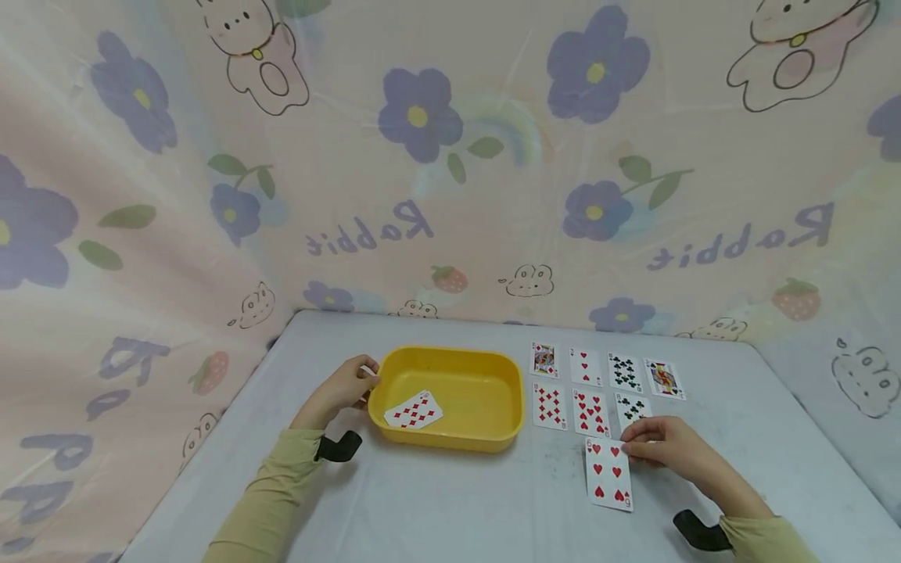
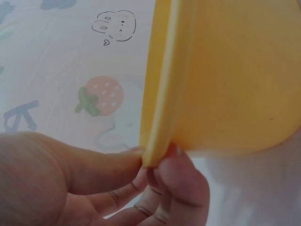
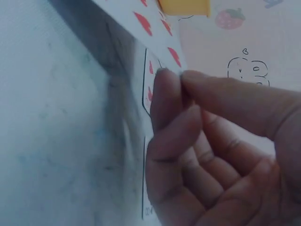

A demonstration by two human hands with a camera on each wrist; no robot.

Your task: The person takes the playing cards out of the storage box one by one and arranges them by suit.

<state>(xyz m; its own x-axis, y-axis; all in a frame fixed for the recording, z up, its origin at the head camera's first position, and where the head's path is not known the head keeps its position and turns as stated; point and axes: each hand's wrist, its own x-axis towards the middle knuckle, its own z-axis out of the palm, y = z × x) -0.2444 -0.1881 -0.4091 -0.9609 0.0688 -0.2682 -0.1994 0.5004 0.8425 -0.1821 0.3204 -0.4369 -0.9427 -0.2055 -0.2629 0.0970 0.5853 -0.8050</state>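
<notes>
My left hand (image 1: 349,384) pinches the left rim of a yellow tray (image 1: 450,446) between thumb and fingers; the left wrist view shows the pinched rim (image 2: 162,117) close up. A few playing cards (image 1: 415,410), a diamond card on top, lie inside the tray at its front left. With thumb and fingertips my right hand (image 1: 665,446) holds the six of hearts (image 1: 607,475) by its upper right corner. In the right wrist view that card (image 3: 143,23) is tilted above the table. Just behind the hand, a club card (image 1: 632,408) is partly covered.
Right of the tray, face-up cards lie in two rows. The back row has a diamond face card (image 1: 544,360), a heart card (image 1: 585,366), a club card (image 1: 624,372) and another face card (image 1: 664,378). In front are a diamond card (image 1: 550,405) and a heart card (image 1: 591,412). A patterned cloth (image 1: 493,195) hangs behind the white table (image 1: 436,508).
</notes>
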